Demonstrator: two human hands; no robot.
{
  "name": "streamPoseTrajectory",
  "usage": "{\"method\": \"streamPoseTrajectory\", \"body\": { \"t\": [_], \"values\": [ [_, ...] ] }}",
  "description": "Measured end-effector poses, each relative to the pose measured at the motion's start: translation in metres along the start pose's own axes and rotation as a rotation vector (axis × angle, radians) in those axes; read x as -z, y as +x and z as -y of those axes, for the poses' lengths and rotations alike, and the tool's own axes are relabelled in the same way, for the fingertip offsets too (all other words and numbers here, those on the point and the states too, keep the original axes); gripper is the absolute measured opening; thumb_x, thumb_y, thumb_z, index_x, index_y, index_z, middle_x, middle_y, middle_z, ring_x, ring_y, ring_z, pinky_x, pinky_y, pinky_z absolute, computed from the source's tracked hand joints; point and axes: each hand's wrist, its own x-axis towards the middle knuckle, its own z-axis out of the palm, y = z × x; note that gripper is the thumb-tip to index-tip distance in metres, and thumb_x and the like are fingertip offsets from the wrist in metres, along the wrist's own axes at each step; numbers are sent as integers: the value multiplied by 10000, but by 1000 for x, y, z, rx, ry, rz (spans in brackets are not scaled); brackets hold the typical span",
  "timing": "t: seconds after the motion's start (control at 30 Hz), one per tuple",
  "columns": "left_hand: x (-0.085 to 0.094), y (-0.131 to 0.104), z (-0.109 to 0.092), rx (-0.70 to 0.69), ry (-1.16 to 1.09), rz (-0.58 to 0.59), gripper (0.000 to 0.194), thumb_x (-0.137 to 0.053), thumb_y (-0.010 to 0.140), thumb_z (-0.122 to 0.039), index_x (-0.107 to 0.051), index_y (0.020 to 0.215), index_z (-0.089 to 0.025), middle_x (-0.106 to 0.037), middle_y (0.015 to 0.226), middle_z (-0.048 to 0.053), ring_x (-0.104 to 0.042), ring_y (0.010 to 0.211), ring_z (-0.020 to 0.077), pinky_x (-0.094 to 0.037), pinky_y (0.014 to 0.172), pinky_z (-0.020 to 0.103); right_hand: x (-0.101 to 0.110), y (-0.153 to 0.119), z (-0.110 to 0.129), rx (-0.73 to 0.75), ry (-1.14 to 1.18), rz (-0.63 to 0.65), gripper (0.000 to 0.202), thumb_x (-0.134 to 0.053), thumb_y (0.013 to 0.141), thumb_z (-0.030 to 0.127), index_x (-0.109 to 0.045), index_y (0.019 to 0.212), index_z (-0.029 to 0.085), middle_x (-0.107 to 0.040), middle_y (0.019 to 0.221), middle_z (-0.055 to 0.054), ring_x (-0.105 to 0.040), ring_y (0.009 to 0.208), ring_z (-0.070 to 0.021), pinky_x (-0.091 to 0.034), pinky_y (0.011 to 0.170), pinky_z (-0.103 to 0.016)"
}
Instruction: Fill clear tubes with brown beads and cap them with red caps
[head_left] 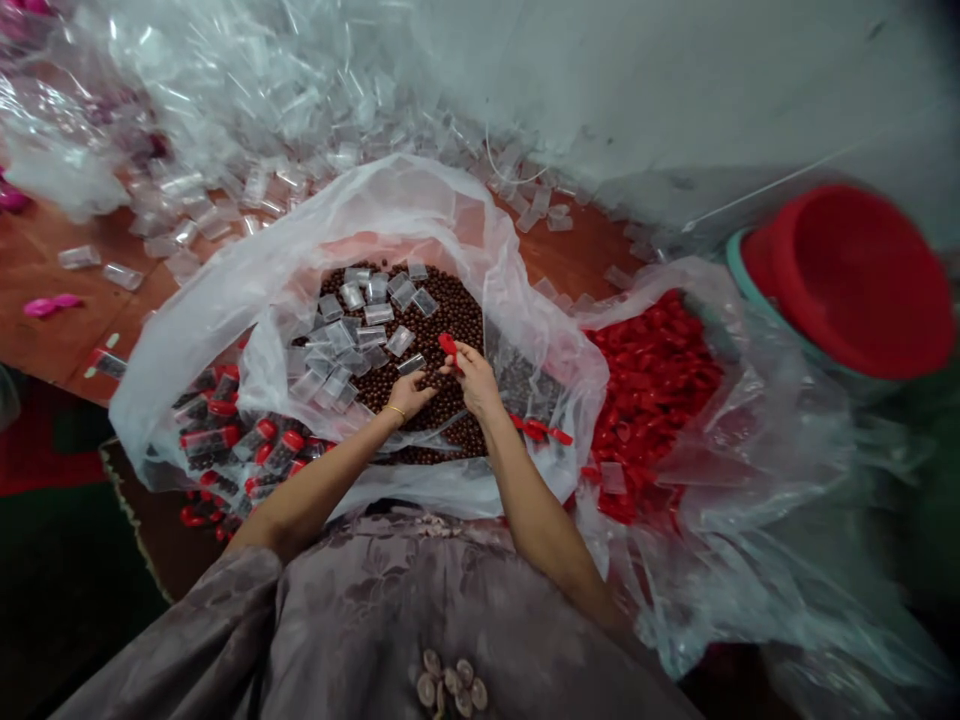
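My left hand (411, 394), with a thin bracelet at the wrist, is closed on a small clear plastic container (411, 365) over a bed of small brown balls (450, 310). Just to its right, my right hand (474, 378) pinches a red plastic cap (448, 346) between thumb and fingers. The two hands are close together but apart. Beyond my left hand, several loose clear containers (341, 340) lie on the balls. A large white plastic bag (420, 190) surrounds the balls, its edges folded outward.
Filled containers with red caps (240, 440) are piled at the left. A heap of red caps (652, 390) sits in a clear bag (787, 440) at the right, near a red basin (862, 280). Many clear containers cover the back of the orange-brown table (45, 250).
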Motion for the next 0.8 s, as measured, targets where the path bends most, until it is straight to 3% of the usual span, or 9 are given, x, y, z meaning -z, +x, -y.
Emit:
{"method": "streamPoseTrajectory", "body": {
  "t": [0.17, 0.27, 0.33, 0.53, 0.7, 0.8],
  "values": [
    [14, -14, -12, -296, -310, 107, 335, -643, 682, -290, -610, 965, -112, -654, 932, 55, -574, 886, 157, -430, 860, 285, 18, -30, 27, 40, 219, -60, 267, -549, 735, 423, -539, 908, 220, -512, 647, 76, -473, 462, -42, -515, 582, -232],
    [23, -23, -24, -405, -338, 214, 372, -623, 710, -360, -600, 994, -121, -635, 1004, 74, -560, 948, 171, -405, 900, 303, 23, -51, 33, 65, 97, -68, 325, -601, 695, 447, -549, 919, 217, -449, 583, 102, -348, 381, -26, -509, 516, -230],
    [27, -28, -30, -442, -341, 246, 381, -617, 719, -382, -591, 997, -123, -625, 1012, 78, -555, 953, 174, -402, 898, 308, 23, -64, 33, 112, -67, -89, 349, -621, 687, 436, -555, 952, 218, -440, 566, 107, -341, 382, -31, -496, 503, -223],
    [30, -37, -36, -363, -403, 349, 444, -647, 679, -449, -552, 969, -126, -609, 943, 58, -567, 857, 150, -452, 816, 294, 23, -87, 30, 238, -405, -88, 391, -433, 801, 533, -574, 702, 182, -510, 613, 39, -470, 491, -66, -436, 516, -205],
    [25, -45, -38, -272, -604, 507, 516, -655, 657, -487, -543, 983, -103, -603, 904, 73, -567, 770, 148, -504, 663, 287, 22, -88, 27, 197, -309, -53, 382, -425, 801, 548, -544, 744, 189, -477, 597, 53, -421, 432, -57, -433, 473, -200],
    [23, -49, -38, -233, -629, 517, 504, -681, 633, -477, -550, 942, -101, -595, 882, 67, -554, 754, 137, -508, 635, 271, 20, -88, 23, 179, -295, -75, 372, -431, 800, 535, -557, 822, 186, -477, 635, 52, -388, 418, -46, -422, 441, -195]
  ]
}}
